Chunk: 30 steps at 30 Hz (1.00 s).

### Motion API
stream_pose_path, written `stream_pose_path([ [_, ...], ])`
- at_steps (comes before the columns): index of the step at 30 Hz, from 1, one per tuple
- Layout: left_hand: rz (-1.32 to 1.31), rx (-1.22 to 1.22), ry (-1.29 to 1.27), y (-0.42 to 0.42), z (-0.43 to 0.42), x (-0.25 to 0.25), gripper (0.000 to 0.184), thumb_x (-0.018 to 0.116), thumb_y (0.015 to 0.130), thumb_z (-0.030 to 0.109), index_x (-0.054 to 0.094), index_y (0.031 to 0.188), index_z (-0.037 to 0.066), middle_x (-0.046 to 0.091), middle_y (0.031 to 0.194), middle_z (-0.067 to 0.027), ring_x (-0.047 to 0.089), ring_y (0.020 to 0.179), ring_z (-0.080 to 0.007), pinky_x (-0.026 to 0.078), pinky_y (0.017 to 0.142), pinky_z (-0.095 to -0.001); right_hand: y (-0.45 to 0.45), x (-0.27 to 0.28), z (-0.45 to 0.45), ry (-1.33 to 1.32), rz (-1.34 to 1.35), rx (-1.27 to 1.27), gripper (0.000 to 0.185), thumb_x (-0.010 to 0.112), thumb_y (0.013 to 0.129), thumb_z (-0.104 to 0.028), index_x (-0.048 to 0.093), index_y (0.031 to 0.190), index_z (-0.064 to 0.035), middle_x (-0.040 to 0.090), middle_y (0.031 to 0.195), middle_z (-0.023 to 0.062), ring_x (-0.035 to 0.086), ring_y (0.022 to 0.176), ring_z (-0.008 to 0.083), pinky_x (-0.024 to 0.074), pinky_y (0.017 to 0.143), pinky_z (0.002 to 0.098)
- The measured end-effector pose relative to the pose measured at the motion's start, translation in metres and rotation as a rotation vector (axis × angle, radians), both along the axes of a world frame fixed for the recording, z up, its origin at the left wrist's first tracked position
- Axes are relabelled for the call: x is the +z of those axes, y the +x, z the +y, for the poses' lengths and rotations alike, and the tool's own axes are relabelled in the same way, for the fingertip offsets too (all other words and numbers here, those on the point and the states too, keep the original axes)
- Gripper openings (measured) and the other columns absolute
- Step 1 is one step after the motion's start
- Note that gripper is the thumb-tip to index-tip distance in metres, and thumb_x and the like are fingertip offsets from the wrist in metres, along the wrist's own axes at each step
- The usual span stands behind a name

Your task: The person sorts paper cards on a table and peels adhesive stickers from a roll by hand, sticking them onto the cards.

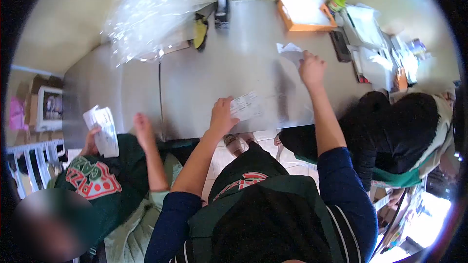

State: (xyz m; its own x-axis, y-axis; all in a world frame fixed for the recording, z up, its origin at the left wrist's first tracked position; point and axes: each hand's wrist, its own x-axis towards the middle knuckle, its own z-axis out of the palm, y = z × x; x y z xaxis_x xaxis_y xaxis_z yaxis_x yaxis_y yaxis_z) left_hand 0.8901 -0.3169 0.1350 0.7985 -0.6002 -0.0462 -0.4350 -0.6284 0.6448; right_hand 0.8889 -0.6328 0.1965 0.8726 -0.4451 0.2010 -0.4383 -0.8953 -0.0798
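Note:
My left hand (223, 117) is over the near middle of the metal table, with its thumb on the edge of a white printed paper slip (247, 105) and its fingers closed at the slip's left side. Farther right, my right hand (312, 70) hovers over or rests on the table, fingers bent and a little apart, with nothing visible in it. Just beyond its fingertips lies a small folded white paper (289, 47).
A co-worker at the left holds white papers (103, 129). Clear plastic (151, 17), a tape dispenser (222, 10) and a yellow-and-black item (200, 31) lie at the back. An orange tray (307, 25), a dark oblong object (340, 46) and a seated person (404, 126) are at right.

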Motion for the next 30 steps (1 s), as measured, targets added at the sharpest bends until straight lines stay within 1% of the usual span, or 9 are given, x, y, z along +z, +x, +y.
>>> stream_pose_path([
  [2,-0.033,-0.006,0.017,0.001,0.001,-0.003,0.073,0.075,0.051,0.015,0.043,0.115,0.003,0.046,0.104,-0.0163,0.045,0.098,-0.0325,0.038,0.085,-0.0390,-0.012,-0.006,0.011,-0.373,0.069,0.061,0.019,0.054,0.071,-0.010,0.055,0.090,-0.0073,0.061,0.088,0.0113,0.060,0.080,0.0266,0.0445,0.073,0.0435],
  [4,-0.027,-0.018,0.064,0.000,0.000,0.003,0.072,0.075,0.052,0.016,0.044,0.115,0.004,0.046,0.105,-0.0161,0.046,0.097,-0.0321,0.039,0.084,-0.0384,-0.023,-0.045,0.004,-0.382,0.154,0.023,0.019,0.051,0.073,-0.012,0.052,0.092,-0.0095,0.060,0.089,0.0100,0.059,0.086,0.0239,0.0427,0.073,0.0452],
  [9,0.065,0.018,0.161,-0.003,-0.001,0.015,0.072,0.077,0.054,0.020,0.044,0.117,0.007,0.043,0.108,-0.0160,0.044,0.102,-0.0315,0.039,0.086,-0.0365,-0.015,-0.002,0.003,0.419,0.255,-0.209,0.042,0.056,0.071,-0.009,0.041,0.110,-0.0052,0.058,0.098,0.0138,0.057,0.090,0.0293,0.0424,0.080,0.0418],
  [15,0.027,0.002,0.169,0.007,-0.011,0.023,0.069,0.077,0.054,0.020,0.046,0.116,0.009,0.046,0.105,-0.0136,0.046,0.098,-0.0310,0.042,0.081,-0.0369,0.009,-0.006,-0.062,0.675,0.133,-0.044,0.051,0.064,0.064,-0.010,0.044,0.109,0.0000,0.056,0.103,0.0210,0.054,0.095,0.0335,0.0420,0.083,0.0361],
  [21,0.030,-0.011,0.180,0.020,-0.034,0.017,0.072,0.076,0.053,0.020,0.045,0.117,0.009,0.046,0.105,-0.0132,0.046,0.096,-0.0306,0.042,0.081,-0.0368,0.065,-0.030,-0.126,0.515,0.624,0.254,0.062,0.064,0.065,-0.017,0.040,0.121,-0.0056,0.049,0.115,0.0203,0.047,0.106,0.0316,0.0382,0.088,0.0411],
  [22,0.039,-0.008,0.184,0.023,-0.036,0.015,0.073,0.076,0.054,0.021,0.043,0.118,0.009,0.045,0.107,-0.0130,0.046,0.097,-0.0301,0.040,0.082,-0.0374,0.071,-0.037,-0.127,0.520,0.637,0.275,0.062,0.064,0.065,-0.017,0.040,0.121,-0.0056,0.049,0.115,0.0203,0.047,0.106,0.0316,0.0382,0.088,0.0411],
  [24,0.060,0.012,0.201,0.023,-0.041,0.017,0.074,0.075,0.055,0.023,0.042,0.119,0.010,0.045,0.108,-0.0129,0.045,0.099,-0.0297,0.039,0.083,-0.0381,0.077,-0.040,-0.121,-0.004,0.372,0.031,0.066,0.063,0.067,-0.022,0.034,0.125,-0.0133,0.040,0.126,0.0160,0.039,0.115,0.0310,0.0339,0.089,0.0525],
  [28,-0.050,0.052,0.291,0.017,-0.045,0.029,0.079,0.073,0.055,0.027,0.036,0.124,0.014,0.042,0.114,-0.0127,0.039,0.107,-0.0290,0.031,0.090,-0.0420,0.074,-0.040,-0.084,0.068,0.245,-0.068,0.064,0.061,0.070,-0.023,0.031,0.127,-0.0199,0.035,0.129,0.0122,0.034,0.118,0.0304,0.0299,0.087,0.0592],
  [30,-0.067,0.060,0.302,0.013,-0.044,0.027,0.079,0.073,0.056,0.027,0.035,0.124,0.013,0.042,0.116,-0.0115,0.038,0.108,-0.0281,0.028,0.091,-0.0432,0.062,-0.031,-0.060,0.124,0.413,-0.098,0.043,0.057,0.073,-0.021,0.043,0.114,-0.0172,0.039,0.120,0.0095,0.042,0.107,0.0310,0.0310,0.085,0.0592],
])
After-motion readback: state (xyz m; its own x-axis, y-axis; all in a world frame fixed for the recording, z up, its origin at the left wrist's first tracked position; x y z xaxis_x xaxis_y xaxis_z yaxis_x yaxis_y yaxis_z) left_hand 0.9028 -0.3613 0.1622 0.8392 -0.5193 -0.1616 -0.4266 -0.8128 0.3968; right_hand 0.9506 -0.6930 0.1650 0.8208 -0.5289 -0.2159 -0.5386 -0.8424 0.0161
